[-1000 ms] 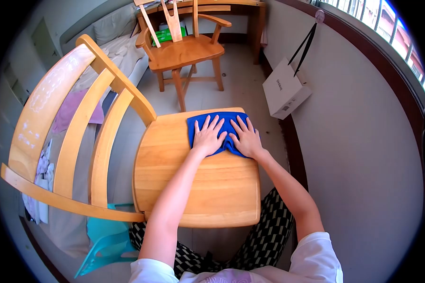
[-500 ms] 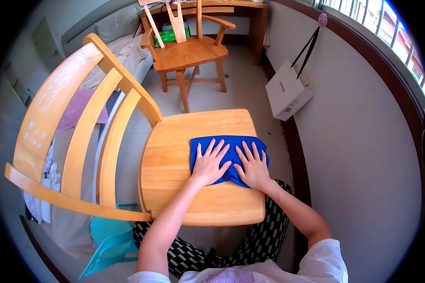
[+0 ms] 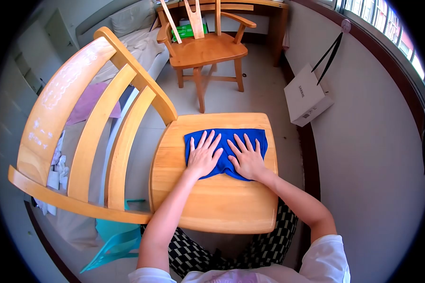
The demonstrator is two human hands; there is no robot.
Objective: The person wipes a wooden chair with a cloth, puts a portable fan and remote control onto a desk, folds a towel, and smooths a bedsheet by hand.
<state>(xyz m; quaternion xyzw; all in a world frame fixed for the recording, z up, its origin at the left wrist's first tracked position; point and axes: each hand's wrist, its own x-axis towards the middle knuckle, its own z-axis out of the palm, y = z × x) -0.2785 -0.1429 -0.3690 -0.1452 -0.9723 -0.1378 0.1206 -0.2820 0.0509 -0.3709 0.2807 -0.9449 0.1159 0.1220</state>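
Far left, seeing slatted wooden backrest (image 3: 56,96) with whitish markings on its widest rail, purple fabric (image 3: 86,103) behind it. Below that, low down, got turquoise plastic piece (image 3: 112,229), partly hidden, can't tell what kind. Behind, making out bed (image 3: 146,53) with pale rumpled bedding and grey pillow (image 3: 133,20). Next, toward the back, spotting green packet (image 3: 186,32) on rear armchair (image 3: 208,51), in front of wooden desk (image 3: 278,34). Nearer, seeing left hand (image 3: 202,159) palm down, fingers fanned apart, laid flat on left part of blue cloth (image 3: 225,141). Locating cloth on wooden seat (image 3: 222,205), around its middle and toward far edge, opened out, with wrinkled near edge between the wrists. Leaving near part of seat bare. Just right, seeing right hand (image 3: 249,161) also palm down on cloth, fingers spread, thumb angled toward left thumb without touching it. Under near right corner of seat, seeing black-and-beige patterned trousers (image 3: 275,238). Farther right, got white bag (image 3: 306,94) against wall, hanging tilted by black straps from hook (image 3: 346,26); can't read its small print reliably. Upper far right, seeing barred window (image 3: 375,20).
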